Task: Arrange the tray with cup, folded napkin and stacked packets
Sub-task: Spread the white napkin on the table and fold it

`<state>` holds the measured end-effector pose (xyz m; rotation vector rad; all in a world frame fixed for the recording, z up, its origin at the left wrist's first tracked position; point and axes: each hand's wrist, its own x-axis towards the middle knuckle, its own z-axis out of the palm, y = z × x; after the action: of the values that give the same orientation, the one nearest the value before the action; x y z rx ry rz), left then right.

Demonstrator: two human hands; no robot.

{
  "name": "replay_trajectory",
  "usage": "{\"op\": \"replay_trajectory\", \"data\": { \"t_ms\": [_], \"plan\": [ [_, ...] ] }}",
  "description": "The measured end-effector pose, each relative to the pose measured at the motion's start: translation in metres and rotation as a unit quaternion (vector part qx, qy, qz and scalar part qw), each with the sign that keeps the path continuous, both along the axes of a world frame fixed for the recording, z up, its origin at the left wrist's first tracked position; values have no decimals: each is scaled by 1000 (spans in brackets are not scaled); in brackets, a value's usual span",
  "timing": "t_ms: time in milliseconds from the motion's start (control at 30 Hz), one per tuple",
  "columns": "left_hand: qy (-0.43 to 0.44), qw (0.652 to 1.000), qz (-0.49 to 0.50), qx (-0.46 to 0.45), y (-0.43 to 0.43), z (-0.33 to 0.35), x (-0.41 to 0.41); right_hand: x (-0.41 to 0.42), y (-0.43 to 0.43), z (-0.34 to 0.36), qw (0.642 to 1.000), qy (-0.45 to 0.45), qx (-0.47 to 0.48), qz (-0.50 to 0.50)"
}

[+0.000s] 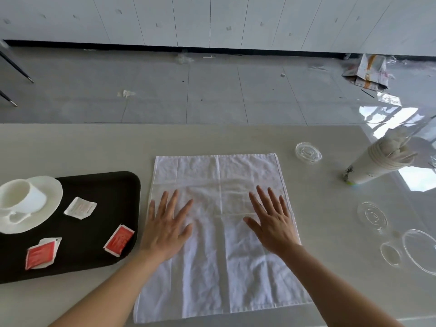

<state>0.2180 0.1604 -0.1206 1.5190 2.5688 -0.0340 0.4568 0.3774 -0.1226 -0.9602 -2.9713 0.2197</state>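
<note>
Now left hand (pixel 165 230) & right hand (pixel 273 223) both press flat on white cloth napkin (pixel 219 267), spread unfolded on pale bench (pixel 94 147); fingers straight, splayed apart, gripping nothing. Black rectangular tray (pixel 94 190) sits just left of napkin w/ white ceramic cup (pixel 23 197) on white saucer (pixel 50 192) at its far-left, plus 3 packets lying apart: white paper packet (pixel 80 208), right red packet (pixel 119 240), front red packet (pixel 42 254).
</note>
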Motion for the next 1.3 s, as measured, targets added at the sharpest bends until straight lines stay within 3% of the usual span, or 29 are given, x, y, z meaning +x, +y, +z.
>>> {"op": "replay_trajectory", "data": {
  "t_ms": [167, 333, 433, 600, 700, 900, 1067, 1300],
  "plan": [
    [-14, 999, 28, -17, -17, -12, 14, 7, -11, -12, 998, -49, -23, -13],
    [-39, 999, 23, -26, -16, -3, 14, 17, -17, -1, 999, -20, -16, 21],
    [-69, 997, 19, 21, -26, 14, 24, 29, -37, 8, 999, -6, -16, 33],
    [-68, 984, 23, 164, -60, 37, 41, 56, -60, 29, 994, 91, -58, 3],
    [-114, 977, 21, 177, -97, 40, 54, 86, -65, 35, 992, 116, -51, 22],
    [-140, 985, -67, 78, -156, 39, 61, 143, -62, 46, 995, 76, -60, 34],
    [-93, 987, -94, 95, -162, 38, 65, 165, -66, 45, 993, 4, -103, 57],
    [-122, 983, 0, 135, -147, 37, 66, 161, -69, 46, 994, 8, -96, 59]
  ]
}}
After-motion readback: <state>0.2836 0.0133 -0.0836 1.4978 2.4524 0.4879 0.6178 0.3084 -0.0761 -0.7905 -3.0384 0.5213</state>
